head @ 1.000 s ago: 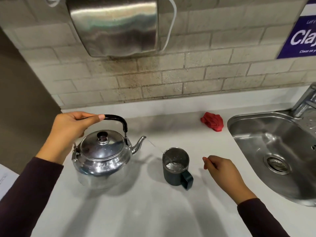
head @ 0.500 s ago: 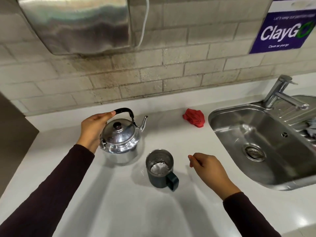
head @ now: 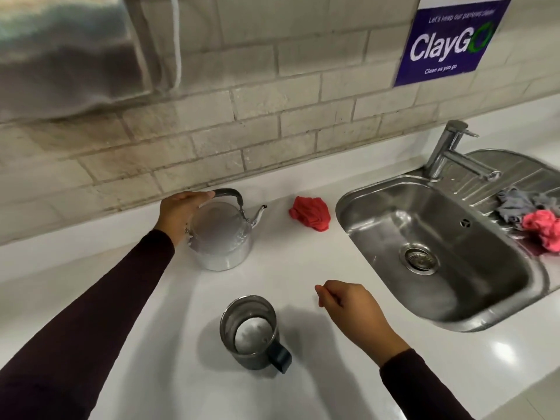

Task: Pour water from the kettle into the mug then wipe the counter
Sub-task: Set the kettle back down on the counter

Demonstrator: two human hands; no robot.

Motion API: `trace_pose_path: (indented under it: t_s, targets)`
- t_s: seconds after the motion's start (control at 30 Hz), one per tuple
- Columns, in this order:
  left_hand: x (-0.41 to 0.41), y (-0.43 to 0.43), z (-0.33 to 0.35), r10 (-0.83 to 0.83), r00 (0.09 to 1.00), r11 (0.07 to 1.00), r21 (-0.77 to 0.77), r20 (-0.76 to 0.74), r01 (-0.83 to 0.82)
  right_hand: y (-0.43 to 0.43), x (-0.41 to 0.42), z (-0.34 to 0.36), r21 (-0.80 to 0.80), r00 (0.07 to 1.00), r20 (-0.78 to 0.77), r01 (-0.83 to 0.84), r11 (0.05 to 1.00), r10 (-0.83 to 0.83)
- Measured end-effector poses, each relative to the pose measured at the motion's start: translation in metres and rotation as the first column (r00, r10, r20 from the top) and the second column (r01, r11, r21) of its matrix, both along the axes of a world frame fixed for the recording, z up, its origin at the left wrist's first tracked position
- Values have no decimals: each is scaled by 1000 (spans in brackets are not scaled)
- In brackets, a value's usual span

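A shiny steel kettle (head: 222, 241) stands upright on the white counter (head: 127, 286) near the back wall, spout pointing right. My left hand (head: 178, 212) grips its black handle from the left. A dark mug (head: 250, 331) with water in it stands nearer to me, its handle turned to the front right. To the right of the mug my right hand (head: 348, 307) hovers over the counter, fingers curled loosely and holding nothing. A crumpled red cloth (head: 310, 213) lies on the counter right of the kettle's spout.
A steel sink (head: 439, 247) with a tap (head: 448, 153) fills the right side. Grey and pink cloths (head: 530, 216) lie on its draining board. A metal dispenser (head: 66, 50) hangs on the tiled wall at upper left, and a purple sign (head: 451, 40) at upper right.
The kettle stopped pouring, swung back away from the mug and now stands on the counter near the wall, still held. The view shifted right toward the sink. My right hand barely moved.
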State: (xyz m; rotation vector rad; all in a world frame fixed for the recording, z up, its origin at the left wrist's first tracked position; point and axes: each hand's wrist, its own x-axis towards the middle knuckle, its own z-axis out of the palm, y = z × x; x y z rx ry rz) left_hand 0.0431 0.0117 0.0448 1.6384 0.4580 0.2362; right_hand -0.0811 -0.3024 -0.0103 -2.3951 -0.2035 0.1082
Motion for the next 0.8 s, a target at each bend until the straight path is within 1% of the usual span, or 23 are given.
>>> trace_pose_path:
  t_s: [0.07,0.17,0.33,0.43,0.5,0.6,0.63,0.73,0.77,0.8]
  targets:
    - [16,3,-6,-38,999,999,22,-37,39,-2,5,-5,-4,1000,-15,18,1000,-18]
    - [30,14,-16,-47,995,997,57,-83,52,-3,9,-9,-10,1000,-11,19,1000,-19]
    - [47,28,-28,-89,995,995,34,-46,91,-3,16,-15,-12,999,-29,42,999,-42]
    - [59,24,-36,-21,1000,999,40,-9,22,-3,16,-17,-14,998,-45,47,999,-48]
    - [64,22,-44,-1,1000,996,88,0,1,-4,16,-19,-18,997,-52,48,999,-49]
    - [66,27,-68,38,992,994,105,-123,-26,-8,20,-21,-34,997,-57,46,998,-48]
    - [65,29,-73,38,985,996,80,-169,-25,-9,21,-21,-36,997,-62,45,998,-47]
    - [66,30,-81,17,974,1000,14,-227,-14,-11,30,-21,-64,997,-71,27,998,-32]
    - [65,28,-80,28,970,999,47,-239,-17,-11,35,-21,-82,998,-65,22,996,-27]
    - [61,26,-78,69,967,991,125,-246,-39,-9,42,-21,-105,998,-57,12,994,-18]
